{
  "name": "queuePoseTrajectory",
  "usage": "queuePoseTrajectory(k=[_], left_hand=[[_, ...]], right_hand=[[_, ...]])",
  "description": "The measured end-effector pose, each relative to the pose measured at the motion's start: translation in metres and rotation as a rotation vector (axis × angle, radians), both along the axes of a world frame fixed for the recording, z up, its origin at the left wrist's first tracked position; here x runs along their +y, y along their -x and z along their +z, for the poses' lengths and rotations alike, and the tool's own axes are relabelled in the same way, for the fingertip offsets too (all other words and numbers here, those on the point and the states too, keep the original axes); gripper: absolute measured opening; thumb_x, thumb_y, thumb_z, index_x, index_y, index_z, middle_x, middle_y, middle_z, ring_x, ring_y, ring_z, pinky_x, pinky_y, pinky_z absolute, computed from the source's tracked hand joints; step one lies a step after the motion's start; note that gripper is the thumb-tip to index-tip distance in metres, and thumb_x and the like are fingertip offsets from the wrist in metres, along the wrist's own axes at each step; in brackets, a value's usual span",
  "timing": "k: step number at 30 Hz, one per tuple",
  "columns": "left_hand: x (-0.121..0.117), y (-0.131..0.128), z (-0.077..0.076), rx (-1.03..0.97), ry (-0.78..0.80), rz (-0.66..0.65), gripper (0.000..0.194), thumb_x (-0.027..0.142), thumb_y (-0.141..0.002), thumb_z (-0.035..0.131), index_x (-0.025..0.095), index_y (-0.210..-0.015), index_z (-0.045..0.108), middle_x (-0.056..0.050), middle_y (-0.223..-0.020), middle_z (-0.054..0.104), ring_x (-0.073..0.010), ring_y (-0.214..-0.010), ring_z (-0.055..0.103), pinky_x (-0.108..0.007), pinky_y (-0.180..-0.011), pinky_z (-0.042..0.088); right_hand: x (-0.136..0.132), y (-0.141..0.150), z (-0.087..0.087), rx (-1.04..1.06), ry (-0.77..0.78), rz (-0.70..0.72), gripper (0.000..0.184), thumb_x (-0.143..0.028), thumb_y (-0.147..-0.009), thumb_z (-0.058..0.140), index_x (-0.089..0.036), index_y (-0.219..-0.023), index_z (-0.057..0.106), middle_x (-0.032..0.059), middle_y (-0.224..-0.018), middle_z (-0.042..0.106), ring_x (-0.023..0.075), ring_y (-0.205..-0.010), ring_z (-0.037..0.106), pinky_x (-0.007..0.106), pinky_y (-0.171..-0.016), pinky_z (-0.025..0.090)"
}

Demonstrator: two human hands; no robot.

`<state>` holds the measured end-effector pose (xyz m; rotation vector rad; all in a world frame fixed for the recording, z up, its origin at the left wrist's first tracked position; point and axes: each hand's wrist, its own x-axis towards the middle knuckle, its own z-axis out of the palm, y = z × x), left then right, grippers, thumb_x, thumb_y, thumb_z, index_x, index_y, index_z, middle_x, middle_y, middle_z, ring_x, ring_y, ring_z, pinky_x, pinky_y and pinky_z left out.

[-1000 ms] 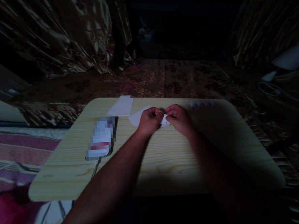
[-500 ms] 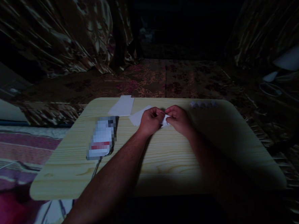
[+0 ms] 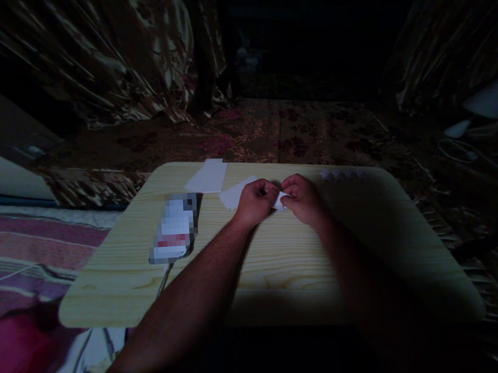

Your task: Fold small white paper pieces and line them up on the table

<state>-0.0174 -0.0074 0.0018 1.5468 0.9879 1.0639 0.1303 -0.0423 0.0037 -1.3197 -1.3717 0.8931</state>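
Nearest the camera, two bare forearms ran up from the bottom edge over the near rim of the pale wooden table, which stood low over dark bedding. On the left of the table a striped cloth lay across the bed, reddish toward the lower corner.

Farther in, on the table's left half, a phone lay flat with a thin cable running off its near end over the table's edge. It sat well apart from both hands.

At the middle of the table the left hand and the right hand met, knuckles almost touching. Between them was a small white folded paper, only a sliver of it showing. The left fingers were curled tight and pinched one side of it; the right fingers were pinched on the other side, so both hands gripped the same piece just above the table top.

Just behind the left hand a loose white sheet lay flat on the table, partly hidden by the knuckles. Beyond that, at the table's far edge, a second paper sheet lay at a slight angle. To the right along the same far edge a row of small pale folded pieces sat side by side, too dim to make out in detail.

Past the table, patterned dark fabric covered the surface, and shiny draped curtains hung at the far left.
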Motion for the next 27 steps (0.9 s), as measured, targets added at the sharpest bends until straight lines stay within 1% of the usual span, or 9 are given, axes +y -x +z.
queuePoseTrajectory(k=[6, 10, 16, 21, 23, 27], left_hand=[[-0.0005, -0.0003, 0.0022, -0.024, 0.019, 0.005, 0.024, 0.037, -0.074, 0.066, 0.014, -0.07, 0.059, 0.002, -0.059, 0.055, -0.0077, -0.05, 0.043, -0.021, -0.048, 0.033], [-0.0003, 0.0, 0.0021, -0.02, 0.026, 0.011, 0.023, 0.036, -0.074, 0.066, 0.014, -0.07, 0.06, 0.002, -0.058, 0.055, -0.0078, -0.05, 0.043, -0.021, -0.048, 0.033], [0.0007, 0.0002, -0.0001, -0.021, 0.021, -0.015, 0.023, 0.036, -0.073, 0.066, 0.013, -0.073, 0.062, 0.0, -0.062, 0.058, -0.0083, -0.052, 0.046, -0.021, -0.05, 0.035], [0.0006, 0.0003, 0.0011, -0.03, 0.045, -0.008, 0.021, 0.035, -0.072, 0.066, 0.014, -0.07, 0.061, 0.002, -0.058, 0.055, -0.0077, -0.049, 0.043, -0.021, -0.047, 0.034], [-0.0007, -0.0001, 0.0022, -0.026, 0.061, -0.029, 0.02, 0.033, -0.072, 0.066, 0.014, -0.071, 0.061, 0.002, -0.058, 0.055, -0.0076, -0.048, 0.044, -0.021, -0.047, 0.034], [-0.0028, -0.0012, 0.0032, -0.036, 0.097, -0.062, 0.018, 0.033, -0.072, 0.065, 0.015, -0.074, 0.062, 0.002, -0.057, 0.055, -0.0075, -0.047, 0.044, -0.02, -0.045, 0.033]], right_hand=[[0.0, 0.0009, -0.0002, 0.016, 0.032, -0.014, 0.034, -0.017, -0.062, 0.061, -0.021, -0.095, 0.052, -0.0052, -0.064, 0.061, 0.0132, -0.055, 0.057, 0.023, -0.05, 0.04], [-0.0005, 0.0011, -0.0009, 0.011, 0.013, -0.005, 0.031, -0.017, -0.064, 0.061, -0.021, -0.094, 0.053, -0.0042, -0.067, 0.063, 0.0131, -0.056, 0.058, 0.024, -0.052, 0.041], [-0.0017, 0.0009, 0.0021, -0.015, -0.003, 0.003, 0.032, -0.015, -0.063, 0.06, -0.022, -0.093, 0.053, -0.0047, -0.066, 0.062, 0.0136, -0.055, 0.057, 0.024, -0.05, 0.039], [-0.002, 0.0017, 0.0017, 0.009, -0.028, -0.007, 0.029, -0.017, -0.066, 0.06, -0.02, -0.095, 0.056, -0.0026, -0.068, 0.065, 0.0141, -0.058, 0.059, 0.024, -0.052, 0.042], [-0.0027, 0.0018, 0.0022, 0.015, -0.041, 0.002, 0.027, -0.017, -0.068, 0.059, -0.02, -0.095, 0.058, -0.0031, -0.065, 0.064, 0.0135, -0.056, 0.058, 0.024, -0.052, 0.042], [-0.004, 0.0014, 0.0048, 0.007, -0.067, 0.023, 0.028, -0.016, -0.067, 0.057, -0.02, -0.095, 0.062, -0.0052, -0.058, 0.06, 0.012, -0.05, 0.053, 0.023, -0.048, 0.038]])
